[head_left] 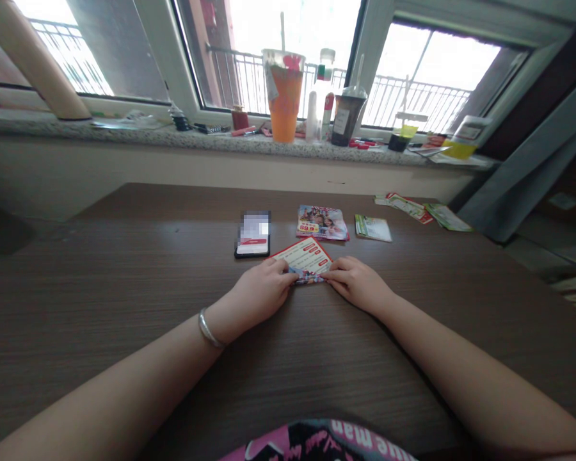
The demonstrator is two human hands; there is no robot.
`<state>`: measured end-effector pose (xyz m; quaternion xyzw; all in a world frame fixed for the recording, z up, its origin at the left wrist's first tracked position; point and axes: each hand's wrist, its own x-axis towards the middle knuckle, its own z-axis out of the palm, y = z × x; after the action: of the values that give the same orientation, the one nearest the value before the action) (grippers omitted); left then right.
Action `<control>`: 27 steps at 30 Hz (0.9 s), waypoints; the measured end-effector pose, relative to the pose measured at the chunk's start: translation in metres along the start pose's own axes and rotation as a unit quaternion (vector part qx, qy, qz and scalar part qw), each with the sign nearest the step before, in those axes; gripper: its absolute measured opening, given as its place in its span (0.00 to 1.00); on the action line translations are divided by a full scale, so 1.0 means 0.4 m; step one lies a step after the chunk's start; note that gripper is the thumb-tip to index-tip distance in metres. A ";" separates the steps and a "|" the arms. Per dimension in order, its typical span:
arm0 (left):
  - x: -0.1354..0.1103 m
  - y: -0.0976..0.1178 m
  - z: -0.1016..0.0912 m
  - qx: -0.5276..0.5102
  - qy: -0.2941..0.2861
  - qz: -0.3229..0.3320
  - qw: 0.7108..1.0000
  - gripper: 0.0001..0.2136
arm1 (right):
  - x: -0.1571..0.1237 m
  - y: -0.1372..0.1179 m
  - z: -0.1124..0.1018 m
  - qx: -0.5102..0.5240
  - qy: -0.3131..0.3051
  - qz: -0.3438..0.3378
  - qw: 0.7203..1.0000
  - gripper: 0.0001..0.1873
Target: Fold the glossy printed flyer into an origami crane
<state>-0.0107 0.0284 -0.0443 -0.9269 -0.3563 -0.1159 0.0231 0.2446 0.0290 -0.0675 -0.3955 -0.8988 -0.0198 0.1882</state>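
Observation:
A printed flyer, cream with a red border and red labels, lies on the table between my hands. Its near edge is folded up, showing a strip of the colourful reverse side. My left hand pinches the left end of that folded edge; a silver bangle circles the wrist. At the other end, my right hand presses the fold with its fingers together. Just beyond the flyer sits a stack of colourful flyers. A phone with a lit, blurred screen lies beyond my left hand.
Right of the stack lies a small green-and-white card pile. More leaflets are spread at the table's far right. On the windowsill stand a tall orange drink cup, a dark drink cup, bottles and small items.

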 end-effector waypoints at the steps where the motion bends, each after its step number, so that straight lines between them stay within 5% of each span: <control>1: 0.000 0.000 0.000 0.001 -0.002 0.000 1.000 0.15 | 0.000 -0.001 0.000 -0.003 -0.002 0.002 1.000 0.12; 10: 0.009 0.015 0.002 0.043 -0.038 0.016 0.998 0.14 | 0.004 -0.004 -0.002 -0.021 -0.007 0.005 1.000 0.12; 27: -0.008 0.032 0.006 0.041 -0.011 0.001 0.999 0.17 | 0.009 -0.015 -0.015 -0.017 -0.006 0.009 1.000 0.12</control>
<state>-0.0042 0.0171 -0.0470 -0.9269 -0.3598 -0.0908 0.0569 0.2398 0.0264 -0.0598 -0.4067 -0.8958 -0.0312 0.1764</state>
